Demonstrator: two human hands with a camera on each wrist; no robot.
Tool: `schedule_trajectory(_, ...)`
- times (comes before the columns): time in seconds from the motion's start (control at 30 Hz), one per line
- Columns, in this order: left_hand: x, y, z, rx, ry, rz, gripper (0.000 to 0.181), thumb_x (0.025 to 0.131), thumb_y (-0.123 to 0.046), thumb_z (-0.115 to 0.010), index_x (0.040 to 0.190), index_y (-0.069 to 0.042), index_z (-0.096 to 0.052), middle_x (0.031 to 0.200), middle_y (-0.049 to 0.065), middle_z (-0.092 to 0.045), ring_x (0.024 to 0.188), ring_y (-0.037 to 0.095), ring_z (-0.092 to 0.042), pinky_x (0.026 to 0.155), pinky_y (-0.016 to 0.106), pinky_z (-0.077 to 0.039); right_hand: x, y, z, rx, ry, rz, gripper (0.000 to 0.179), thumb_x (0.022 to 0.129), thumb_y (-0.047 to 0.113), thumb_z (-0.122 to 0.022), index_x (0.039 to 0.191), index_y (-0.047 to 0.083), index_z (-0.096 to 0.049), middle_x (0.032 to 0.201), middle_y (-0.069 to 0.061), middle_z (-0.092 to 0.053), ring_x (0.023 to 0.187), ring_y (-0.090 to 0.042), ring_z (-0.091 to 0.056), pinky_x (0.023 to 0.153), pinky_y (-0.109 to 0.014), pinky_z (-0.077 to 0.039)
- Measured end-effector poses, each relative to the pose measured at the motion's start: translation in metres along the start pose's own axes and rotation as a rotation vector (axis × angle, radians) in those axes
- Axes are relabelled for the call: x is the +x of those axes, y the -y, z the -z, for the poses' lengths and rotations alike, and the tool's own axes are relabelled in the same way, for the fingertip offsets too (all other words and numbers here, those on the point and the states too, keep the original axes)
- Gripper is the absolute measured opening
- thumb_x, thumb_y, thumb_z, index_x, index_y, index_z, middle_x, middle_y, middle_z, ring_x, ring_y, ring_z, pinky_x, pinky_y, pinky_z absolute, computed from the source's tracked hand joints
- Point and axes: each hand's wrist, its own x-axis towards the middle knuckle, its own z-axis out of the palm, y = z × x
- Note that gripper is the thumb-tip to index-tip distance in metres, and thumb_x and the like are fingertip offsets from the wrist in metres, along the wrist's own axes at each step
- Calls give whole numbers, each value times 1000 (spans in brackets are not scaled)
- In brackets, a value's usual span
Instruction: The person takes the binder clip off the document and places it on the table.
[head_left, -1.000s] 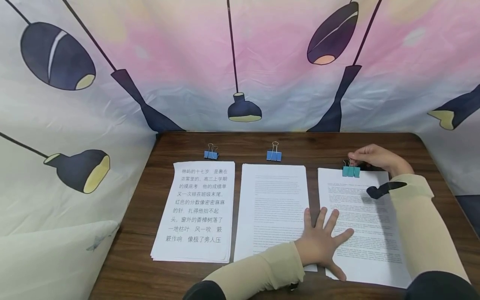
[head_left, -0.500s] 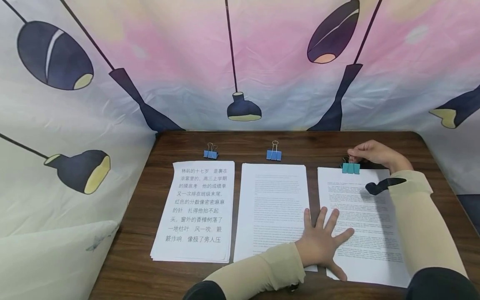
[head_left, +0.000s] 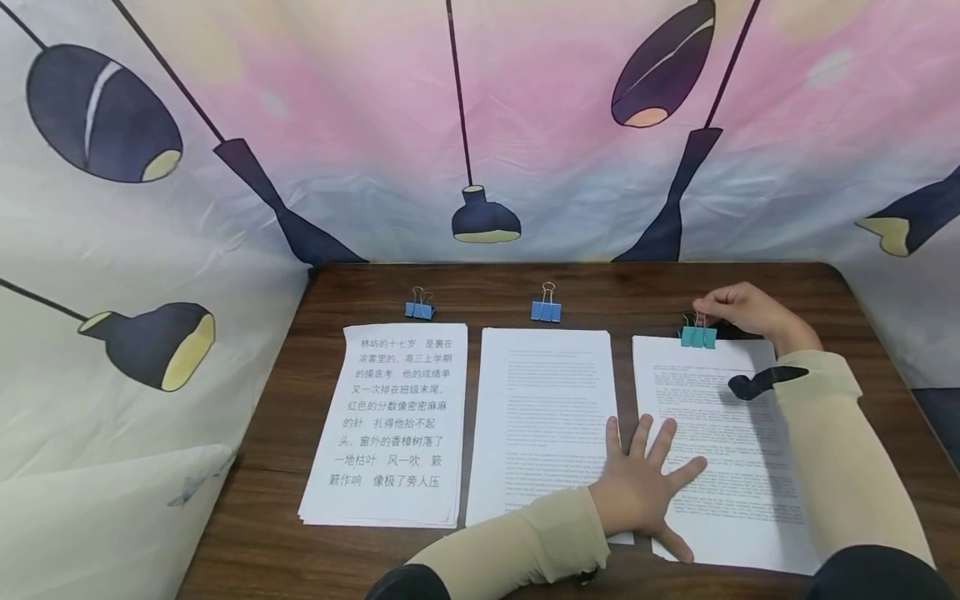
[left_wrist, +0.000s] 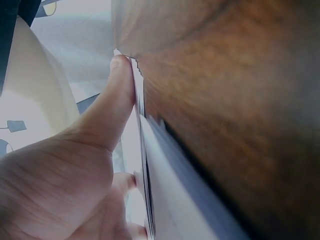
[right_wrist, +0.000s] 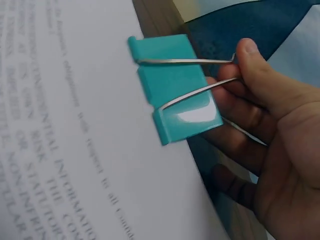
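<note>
A teal binder clip [head_left: 698, 337] sits over the top edge of the right-hand stack of printed sheets [head_left: 720, 433]. My right hand [head_left: 757, 312] pinches the clip's wire handles between thumb and fingers; the right wrist view shows the teal clip [right_wrist: 175, 90] with its mouth on the paper. My left hand [head_left: 641, 492] lies with fingers spread on the lower left of that stack, its fingertips near the gap beside the middle stack [head_left: 551, 400]. In the left wrist view, the left thumb [left_wrist: 120, 85] rests on the sheets' edge.
On the left lies a stack with large Chinese print [head_left: 393, 417]. Behind the left and middle stacks stand two blue binder clips, one at left [head_left: 418, 311] and one at centre [head_left: 546, 312]. A patterned cloth [head_left: 375, 125] hangs behind the brown table [head_left: 247, 517].
The teal clip and my right hand have shifted slightly toward the back relative to the sheets. My left hand has stayed in place.
</note>
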Motion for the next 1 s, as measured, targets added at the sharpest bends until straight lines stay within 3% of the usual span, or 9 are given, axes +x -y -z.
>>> schedule_trajectory(0.1,0,-1,-1,9,1,-2,125,64,-106,-47,162,-56,13,176,1,19,163,29,9,123,65,-11,0,1,-2,-11,-31,10,42,110,34,-59,96,-1,-78,98,-7,-75,91,-14,-65,90,-41,-52)
schedule_trajectory(0.3,0,1,-1,14,-5,-7,124,65,-106,-46,163,-55,12,176,2,19,163,30,8,123,66,-11,5,3,0,-8,-48,35,42,110,33,-59,97,-2,-77,98,-9,-75,90,-11,-64,98,-59,-49)
schedule_trajectory(0.53,0,0,-4,15,-10,-10,124,65,-106,-45,162,-56,12,176,3,18,163,32,7,123,67,-11,12,-2,8,-6,-55,7,47,110,39,-58,102,-3,-77,96,-1,-75,88,-7,-64,87,-38,-50)
schedule_trajectory(0.77,0,-3,-1,46,-3,8,126,62,-108,-46,162,-57,11,177,3,14,162,33,5,123,67,-8,16,4,12,-32,-18,22,44,110,39,-58,99,1,-77,105,-7,-73,95,-14,-64,88,-41,-51)
schedule_trajectory(0.9,1,-3,1,47,-2,0,126,62,-107,-48,162,-57,9,177,3,11,163,33,3,123,66,-9,18,12,13,-36,-3,49,38,110,32,-61,117,-3,-74,120,-16,-72,106,-22,-64,94,-48,-52)
schedule_trajectory(1.0,2,-2,2,26,0,0,124,63,-106,-49,163,-58,7,177,3,11,163,32,2,123,66,-10,18,22,16,-16,5,58,43,109,30,-62,134,-4,-66,135,-24,-65,119,-34,-62,103,-59,-49)
